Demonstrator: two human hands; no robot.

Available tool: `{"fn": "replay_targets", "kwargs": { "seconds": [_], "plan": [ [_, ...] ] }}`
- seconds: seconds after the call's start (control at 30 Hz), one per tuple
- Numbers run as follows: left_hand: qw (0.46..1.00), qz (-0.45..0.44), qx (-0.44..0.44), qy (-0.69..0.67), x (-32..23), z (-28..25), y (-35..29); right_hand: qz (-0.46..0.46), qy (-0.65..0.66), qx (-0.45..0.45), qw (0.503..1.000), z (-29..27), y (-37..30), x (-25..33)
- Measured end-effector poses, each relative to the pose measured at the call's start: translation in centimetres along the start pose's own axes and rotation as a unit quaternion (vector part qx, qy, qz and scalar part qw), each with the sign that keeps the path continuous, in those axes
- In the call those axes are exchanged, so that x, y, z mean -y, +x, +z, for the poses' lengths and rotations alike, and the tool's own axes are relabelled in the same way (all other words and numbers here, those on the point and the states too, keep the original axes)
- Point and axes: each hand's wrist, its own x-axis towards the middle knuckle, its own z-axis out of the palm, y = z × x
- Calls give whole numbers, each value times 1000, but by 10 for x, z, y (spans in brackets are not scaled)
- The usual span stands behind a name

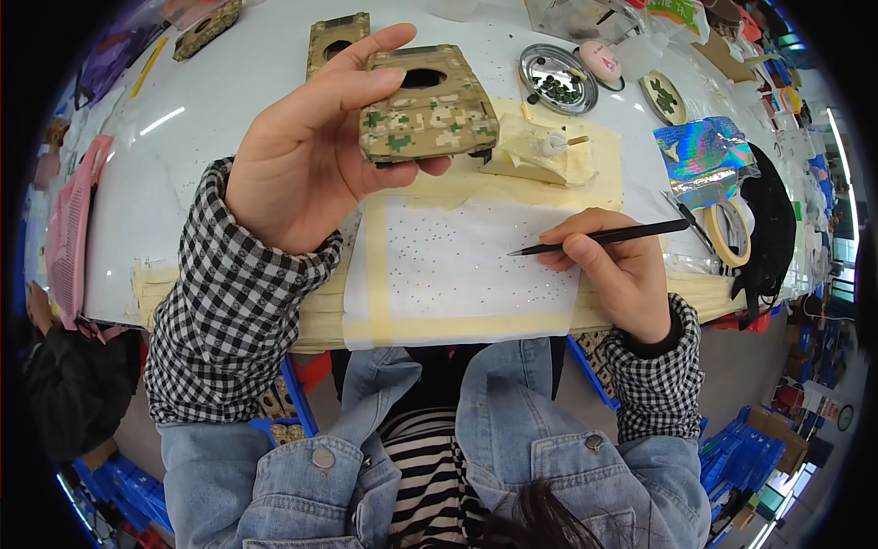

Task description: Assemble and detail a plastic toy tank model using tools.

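Observation:
My left hand [306, 151] is raised above the white table and holds a flat camouflage-patterned case [426, 105] with an oval hole near its top edge. My right hand [615, 265] rests on the table and grips a thin black pen-like tool [604, 238], its tip pointing left over a white sheet [457, 270] speckled with tiny dots. The sheet is bordered with cream tape [377, 265]. Both arms wear checked sleeves.
A round metal dish [558, 78] of small dark pieces sits behind, beside a pink oval object [599, 59]. A small glue bottle [553, 145] lies on cream paper. A tape roll [727, 229] and holographic bag [704, 151] are at right. Two more camouflage cases [337, 38] lie at back left.

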Motion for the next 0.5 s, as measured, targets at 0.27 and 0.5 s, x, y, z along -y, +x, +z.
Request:
{"fn": "replay_targets", "kwargs": {
  "seconds": [0.27, 0.5],
  "plan": [
    [1000, -2, 3, -4, 0, -1, 0, -4, -5, 6, 1000, 1, 0, 1],
    [1000, -3, 6, -6, 0, -1, 0, -1, 0, -2, 1000, 1, 0, 0]
  ]
}}
